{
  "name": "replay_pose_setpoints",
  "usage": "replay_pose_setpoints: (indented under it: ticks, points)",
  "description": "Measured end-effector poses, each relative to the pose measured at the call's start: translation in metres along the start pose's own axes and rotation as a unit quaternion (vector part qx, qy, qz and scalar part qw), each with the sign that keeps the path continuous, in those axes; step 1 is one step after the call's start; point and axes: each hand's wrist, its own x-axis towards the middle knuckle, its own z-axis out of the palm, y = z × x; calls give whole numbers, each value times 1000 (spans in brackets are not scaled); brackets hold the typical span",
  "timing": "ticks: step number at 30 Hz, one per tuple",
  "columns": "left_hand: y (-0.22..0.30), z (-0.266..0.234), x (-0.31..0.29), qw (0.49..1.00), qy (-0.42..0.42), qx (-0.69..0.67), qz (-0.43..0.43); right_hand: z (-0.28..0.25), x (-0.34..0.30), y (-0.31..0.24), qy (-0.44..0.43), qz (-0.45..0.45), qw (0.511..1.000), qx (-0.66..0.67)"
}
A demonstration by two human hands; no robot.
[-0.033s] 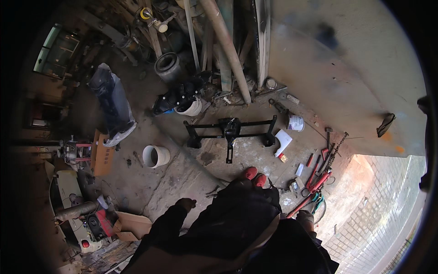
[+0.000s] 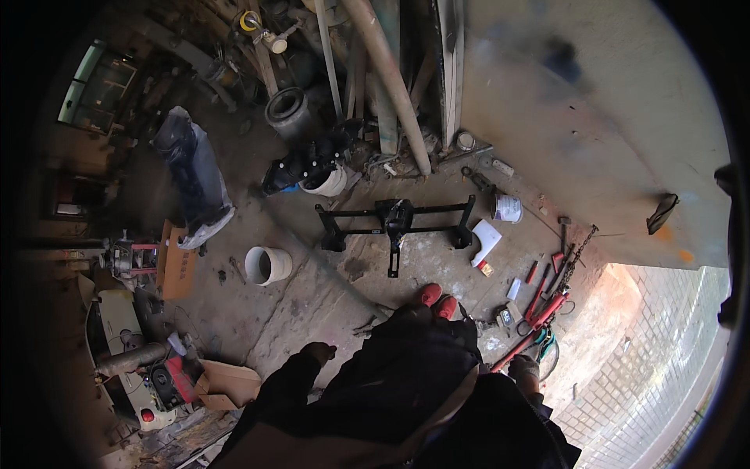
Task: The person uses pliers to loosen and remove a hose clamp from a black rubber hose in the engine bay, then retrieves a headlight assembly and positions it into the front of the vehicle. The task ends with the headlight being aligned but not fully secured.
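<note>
My left hand (image 2: 319, 353) hangs at my left side above the concrete floor, its fingers curled in; whether anything small is in them I cannot make out. My right hand (image 2: 525, 367) is low at my right side, over the end of a long red bar (image 2: 508, 356) on the floor; its fingers are too dark to read, and contact with the bar is unclear. Ahead of my red shoes (image 2: 428, 295) lies a black metal frame (image 2: 394, 219) with a long crossbar, a thick middle block and a slotted plate pointing toward me. Neither hand touches it.
Right of the frame lie a paint bucket (image 2: 507, 209), a white curved piece (image 2: 486, 242), a hammer (image 2: 564, 227), a chain (image 2: 582, 248) and red-handled tools. A white bucket (image 2: 268, 266) and an opened cardboard box (image 2: 226, 383) stand left. Poles (image 2: 388, 78) lean at the back.
</note>
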Motion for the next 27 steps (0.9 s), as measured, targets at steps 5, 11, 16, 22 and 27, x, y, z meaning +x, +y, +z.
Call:
replay_pose_setpoints:
  ticks: [5,11,16,22,27]
  points:
    - [1,24,-37,982,14,168,86,21,30,-47,-36,-23,999,14]
    - [13,4,-51,965,179,96,165,31,61,-44,-65,-6,996,55]
    - [23,-24,-50,985,133,60,90,27,54,-3,-16,38,994,99]
    - [8,-75,-28,984,81,120,103,21,38,61,8,116,992,44]
    - [-30,-150,26,982,179,-45,49,42,29,84,-4,6,1000,-13]
